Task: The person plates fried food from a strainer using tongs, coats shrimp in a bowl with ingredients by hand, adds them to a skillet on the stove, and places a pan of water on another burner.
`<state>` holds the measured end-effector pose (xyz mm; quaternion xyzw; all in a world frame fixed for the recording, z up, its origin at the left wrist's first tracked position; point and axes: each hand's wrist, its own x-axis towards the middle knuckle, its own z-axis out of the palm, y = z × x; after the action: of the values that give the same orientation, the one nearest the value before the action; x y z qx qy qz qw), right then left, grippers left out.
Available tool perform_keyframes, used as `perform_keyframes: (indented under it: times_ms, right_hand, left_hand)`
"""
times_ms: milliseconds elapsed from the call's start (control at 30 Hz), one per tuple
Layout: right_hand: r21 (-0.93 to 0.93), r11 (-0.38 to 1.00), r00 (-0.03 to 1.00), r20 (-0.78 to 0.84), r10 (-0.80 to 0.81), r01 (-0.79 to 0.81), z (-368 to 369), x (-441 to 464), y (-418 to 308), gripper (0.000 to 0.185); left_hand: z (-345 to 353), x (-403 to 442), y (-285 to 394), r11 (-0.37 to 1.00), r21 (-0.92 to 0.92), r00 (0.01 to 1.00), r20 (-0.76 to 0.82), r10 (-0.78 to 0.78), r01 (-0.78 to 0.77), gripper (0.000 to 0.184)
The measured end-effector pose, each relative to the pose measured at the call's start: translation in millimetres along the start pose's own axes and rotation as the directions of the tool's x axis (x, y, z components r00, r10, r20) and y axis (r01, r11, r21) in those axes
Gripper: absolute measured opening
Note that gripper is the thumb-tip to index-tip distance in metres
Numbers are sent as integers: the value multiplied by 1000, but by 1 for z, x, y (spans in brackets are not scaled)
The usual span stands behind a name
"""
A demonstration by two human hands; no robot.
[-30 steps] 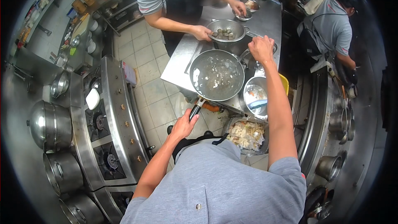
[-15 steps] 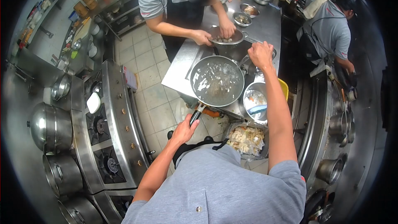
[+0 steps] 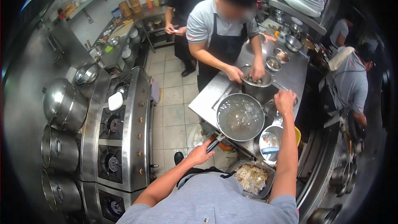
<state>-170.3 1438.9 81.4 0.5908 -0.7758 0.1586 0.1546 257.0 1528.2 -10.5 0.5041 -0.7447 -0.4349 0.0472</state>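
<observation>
My left hand (image 3: pixel 200 153) is wrapped round the black handle of a frying pan (image 3: pixel 226 128). Rippling clear water fills the pan, which is over the sink area at the counter's near end. Fingers closed, my right hand (image 3: pixel 285 101) is beyond the pan's right side, next to a thin metal bar; what it grips is hidden. Just past the pan, a co-worker's hands (image 3: pixel 246 74) hold a metal strainer (image 3: pixel 262 84) with small dark pieces in it. Right of the pan stands a white pot (image 3: pixel 278 132) with a blue-handled item inside.
Below the counter sits a bin of food scraps (image 3: pixel 253 178). A gas stove (image 3: pixel 114 141) runs along the left, with large steel pots (image 3: pixel 62 147) beyond it. Metal bowls (image 3: pixel 273 63) stand on the steel counter (image 3: pixel 207 95). Other people work at the back and right.
The view has tilted up, bringing another person at the back into sight. The water in the pan looks calmer. My left hand keeps its hold on the handle; my right hand stays closed.
</observation>
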Motion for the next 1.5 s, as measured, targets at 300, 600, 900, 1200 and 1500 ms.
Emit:
perform_keyframes:
  times_ms: [300,600,900,1200,1500]
  right_hand:
    - [-21,999,997,50,51,-50,2,4,4,29]
    - [-16,1000,999,29,16,-15,5,3,2,29]
    - [-38,999,997,76,9,-6,5,2,5,30]
    - [190,966,959,-256,-123,175,-4,-7,4,21]
    - [212,629,287,958,19,-748,8,-217,-74,67]
  left_hand:
    - [-2,6,10,998,20,996,68,-63,62,43]
    - [2,1,9,998,28,998,35,-57,56,39]
    - [-1,-4,18,996,3,996,5,-88,88,34]
    - [22,-41,-15,992,-88,992,-70,-101,94,26]
    - [25,-120,-49,975,-124,979,-61,-193,184,33]
